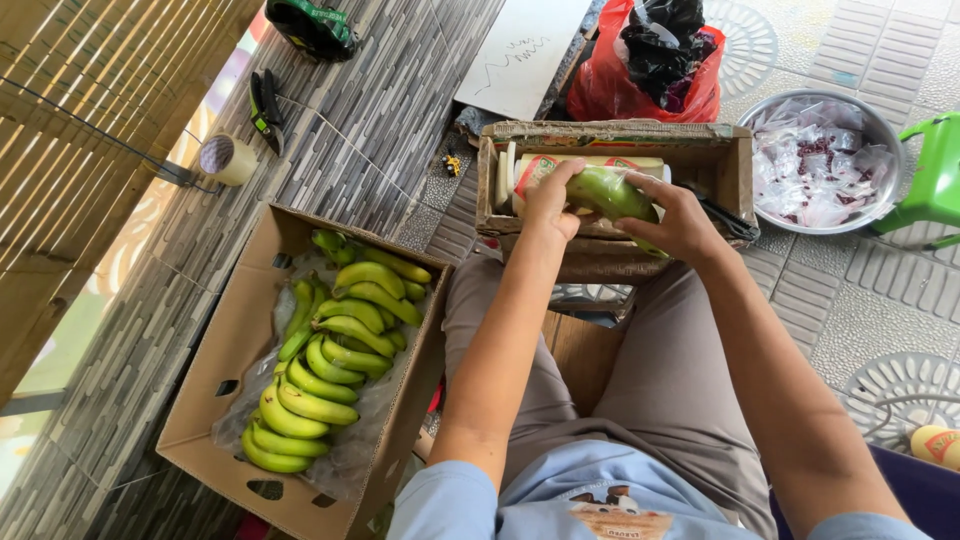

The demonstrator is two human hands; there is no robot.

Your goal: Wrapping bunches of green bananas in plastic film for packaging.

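Both my hands hold one green banana [612, 192] over a small cardboard tray [735, 160] resting on my knees. My left hand [550, 200] grips its left end and my right hand [680, 222] wraps its right end. A roll of clear film [590, 165] lies in the tray just behind the banana, and film seems to cover the fruit. To my left, an open cardboard box [215, 380] holds several bunches of green bananas [335, 350] on a plastic liner.
A metal bowl [820, 160] with plastic scraps and a green stool [935, 175] stand at right. A red bag [645, 70] with black plastic sits behind the tray. A tape roll [228, 158], a cutter [265, 108] and a white board [520, 50] lie on the tiled floor.
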